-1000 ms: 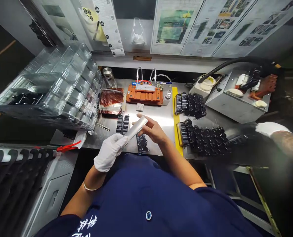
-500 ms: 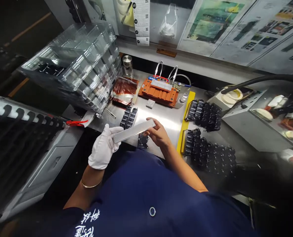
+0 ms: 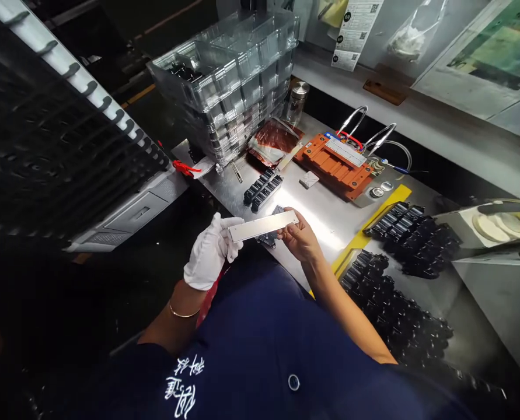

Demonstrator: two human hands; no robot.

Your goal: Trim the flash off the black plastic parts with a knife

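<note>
A flat, silvery rectangular metal plate (image 3: 264, 226) is held level between both hands, above the front edge of the metal bench (image 3: 295, 265). My left hand (image 3: 211, 251), in a white glove, grips its left end between thumb and fingers. Bare, my right hand (image 3: 300, 236) pinches the right end. Partly hidden behind the plate lies a dark part (image 3: 268, 240) on the bench. Just beyond it sit black ribbed parts (image 3: 263, 188) in two short rows. Further back is an orange fixture (image 3: 330, 169) with a pale strip along its top.
Stacked clear plastic trays (image 3: 242, 76) stand at the back left, beside a glass jar (image 3: 297, 102) and brown film sheets (image 3: 275, 143). Right of a yellow strip (image 3: 384, 210) are many black parts (image 3: 391, 303). A dark slotted rack (image 3: 67, 134) rises on the left.
My view has swung to the left, so the bench things appear further right. The plate stays in both hands and now shows its broad face more level.
</note>
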